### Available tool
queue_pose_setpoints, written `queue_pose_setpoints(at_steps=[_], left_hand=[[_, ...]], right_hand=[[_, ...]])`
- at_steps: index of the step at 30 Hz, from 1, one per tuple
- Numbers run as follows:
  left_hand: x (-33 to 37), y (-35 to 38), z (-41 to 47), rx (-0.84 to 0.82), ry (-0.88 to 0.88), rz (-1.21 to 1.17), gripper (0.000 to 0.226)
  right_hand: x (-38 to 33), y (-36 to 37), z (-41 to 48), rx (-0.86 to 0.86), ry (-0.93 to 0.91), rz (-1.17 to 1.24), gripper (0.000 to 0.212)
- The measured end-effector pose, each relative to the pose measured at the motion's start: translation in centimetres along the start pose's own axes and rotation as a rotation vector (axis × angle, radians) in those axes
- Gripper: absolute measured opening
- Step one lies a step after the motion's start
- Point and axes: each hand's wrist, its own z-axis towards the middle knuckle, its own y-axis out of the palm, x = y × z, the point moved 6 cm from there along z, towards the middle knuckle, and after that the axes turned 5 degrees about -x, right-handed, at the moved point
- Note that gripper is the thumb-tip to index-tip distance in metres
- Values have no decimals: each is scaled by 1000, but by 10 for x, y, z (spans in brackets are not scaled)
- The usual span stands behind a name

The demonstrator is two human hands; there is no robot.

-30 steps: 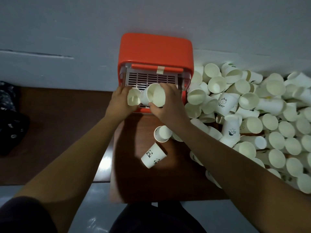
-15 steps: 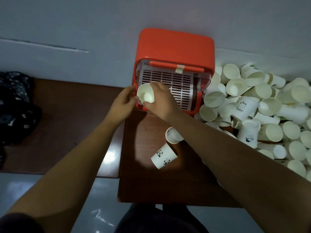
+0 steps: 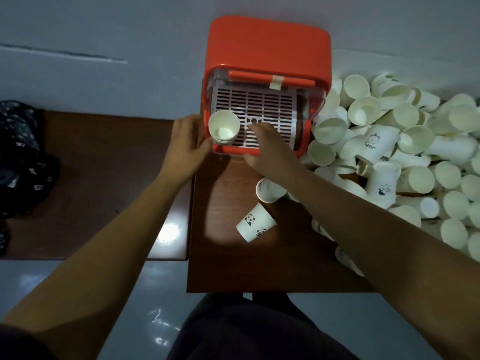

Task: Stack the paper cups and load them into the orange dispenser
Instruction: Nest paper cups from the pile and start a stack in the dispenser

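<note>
Head view: nested paper cups [image 3: 224,126] stand upright in the front-left corner of the orange dispenser [image 3: 267,48], on its white slotted tray [image 3: 265,105] — I'd seat them square there before pulling more from the loose cup pile [image 3: 389,141] at right. Left hand [image 3: 187,141] rests against the dispenser's left wall, fingers loose, holding nothing; right hand [image 3: 270,146] hovers over the tray — fingers spread, empty.

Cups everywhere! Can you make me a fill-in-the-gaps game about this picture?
The dispenser is coloured ____. The cup stack on its grille has its mouth facing ____. The lone cup lying on the table shows black-and-white ____. The loose cup pile lies on the dispenser's ____ side.
Missing words: orange; up; pandas; right.
</note>
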Motion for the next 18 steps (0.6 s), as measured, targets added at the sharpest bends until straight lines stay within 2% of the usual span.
queue_pose_setpoints(at_steps=[3, 6, 8, 11, 15, 18], left_hand=[[5, 12, -32, -87, 28, 21, 20], [8, 55, -64, -333, 30, -7, 17], [10, 86, -85, -479, 17, -28, 19], [-4, 131, -103, -560, -40, 102, 47], [-24, 167, -119, -525, -124, 271, 89], [-27, 173, -122, -480, -94, 281, 87]], right_hand=[[21, -3, -44, -70, 6, -95, 68], [43, 6, -74, -148, -6, -191, 81], [51, 13, -85, -153, -7, -226, 82], [54, 25, -88, -172, -33, -309, 77], [55, 39, -79, -185, -32, -422, 65], [54, 42, -75, -159, -25, -472, 57]])
